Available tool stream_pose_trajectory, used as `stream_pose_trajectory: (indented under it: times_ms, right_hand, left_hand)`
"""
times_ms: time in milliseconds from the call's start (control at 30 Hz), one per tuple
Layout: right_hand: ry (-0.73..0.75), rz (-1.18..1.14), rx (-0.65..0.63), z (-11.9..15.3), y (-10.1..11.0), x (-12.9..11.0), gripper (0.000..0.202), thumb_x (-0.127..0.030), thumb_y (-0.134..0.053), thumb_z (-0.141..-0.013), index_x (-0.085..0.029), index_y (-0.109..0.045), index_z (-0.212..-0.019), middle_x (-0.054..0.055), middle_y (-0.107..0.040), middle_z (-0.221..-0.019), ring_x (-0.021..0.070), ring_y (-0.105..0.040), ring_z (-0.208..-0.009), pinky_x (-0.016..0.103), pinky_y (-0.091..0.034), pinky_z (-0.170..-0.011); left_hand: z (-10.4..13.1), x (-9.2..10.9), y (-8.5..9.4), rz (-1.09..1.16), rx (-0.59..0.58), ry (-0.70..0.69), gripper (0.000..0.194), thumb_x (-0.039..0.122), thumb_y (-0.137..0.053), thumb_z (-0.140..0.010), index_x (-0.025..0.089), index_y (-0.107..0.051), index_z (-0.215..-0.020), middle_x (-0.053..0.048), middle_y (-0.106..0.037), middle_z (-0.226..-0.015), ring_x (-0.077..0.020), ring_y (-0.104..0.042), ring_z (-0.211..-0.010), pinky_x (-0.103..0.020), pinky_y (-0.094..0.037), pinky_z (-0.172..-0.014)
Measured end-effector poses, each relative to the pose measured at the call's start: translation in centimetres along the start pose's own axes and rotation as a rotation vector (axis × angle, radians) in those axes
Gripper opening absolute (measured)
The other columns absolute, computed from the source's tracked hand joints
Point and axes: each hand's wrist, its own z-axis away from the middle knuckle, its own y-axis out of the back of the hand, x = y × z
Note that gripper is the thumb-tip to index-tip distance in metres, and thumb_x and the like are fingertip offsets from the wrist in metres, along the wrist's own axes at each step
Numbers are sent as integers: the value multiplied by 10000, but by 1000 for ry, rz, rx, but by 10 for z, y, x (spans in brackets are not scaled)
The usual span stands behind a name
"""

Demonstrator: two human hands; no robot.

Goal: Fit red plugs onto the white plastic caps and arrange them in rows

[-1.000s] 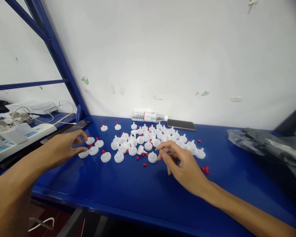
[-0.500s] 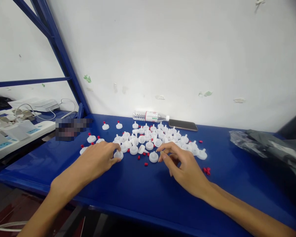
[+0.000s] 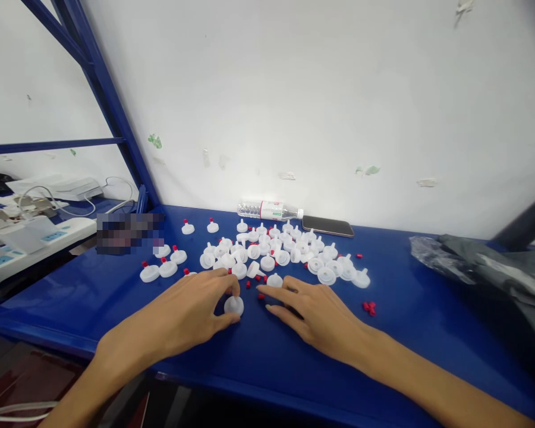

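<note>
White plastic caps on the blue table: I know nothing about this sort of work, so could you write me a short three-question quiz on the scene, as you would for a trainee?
1. Which hand grasps a round white plastic cap?
A) left
B) right

2. True or false: the clear plastic bottle with a white screw top lies on its side.

3. Fill in the colour: the two white caps standing apart at the back left each wear a small ____ tip.

Key:
1. A, the left hand.
2. True.
3. Red.
</note>
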Motion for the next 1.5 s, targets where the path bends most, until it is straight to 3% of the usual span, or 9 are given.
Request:
stream_pose_trajectory:
  times_ms: [133, 300, 633, 933, 1067, 1233, 1500]
  right_hand:
    - [24, -13, -30, -1, -2, 0, 318, -367, -458, -1080, -314, -674, -1307, 26, -683, -1035, 147, -662, -717, 274, -443, -608]
    - [-34, -82, -20, -4, -1, 2, 201, -347, -543, -1049, -261, -725, -1057, 9, -700, -990, 149, -671, -748, 267, -440, -614]
    - [-138, -422, 185, -7, 7, 0, 132, -351, -637, -1000, -272, -743, -1010, -3, -722, -947, 143, -655, -730, 282, -493, -688]
    - [-164, -503, 193, -5, 8, -1, 203, -420, -629, -993, -270, -765, -976, 12, -736, -921, 146, -658, -656, 278, -511, -609]
    - [-208, -570, 199, -5, 10, -2, 189, -400, -640, -990, -265, -772, -972, 1, -726, -911, 105, -601, -547, 271, -497, -576]
    - [-236, -614, 215, -6, 9, -2, 178, -387, -660, -977, -254, -774, -946, 4, -729, -907, 104, -596, -547, 268, -483, -560]
    - [-291, -798, 144, -7, 11, -2, 229, -436, -687, -948, -230, -777, -903, -7, -713, -800, 95, -586, -515, 246, -466, -528]
  left_hand:
    - [1, 5, 4, -25, 61, 2, 178, 354, -562, -929, 287, -644, -1073, 0, -709, -905, -224, -669, -842, -332, -425, -739]
    - [2, 10, 4, -62, 101, -56, 269, 290, -524, -952, 288, -635, -1196, -29, -691, -1109, -224, -671, -954, -330, -449, -777]
    - [-4, 12, -7, -71, 44, -85, 270, 353, -552, -972, 307, -635, -1225, -24, -661, -1183, -230, -674, -987, -338, -449, -766]
    - [-6, 22, -12, -73, 66, -133, 282, 378, -523, -989, 301, -643, -1232, -31, -670, -1145, -227, -685, -955, -342, -462, -774]
    - [-6, 22, -12, -90, 68, -126, 275, 379, -524, -991, 312, -634, -1235, -18, -664, -1165, -237, -688, -980, -353, -460, -780]
    - [-6, 24, -12, -114, 66, -121, 269, 371, -527, -990, 313, -630, -1232, -18, -666, -1142, -244, -690, -978, -357, -452, -758]
    - [-6, 26, -13, -99, 78, -137, 256, 349, -526, -992, 331, -652, -1214, -14, -672, -1129, -227, -695, -949, -344, -436, -723]
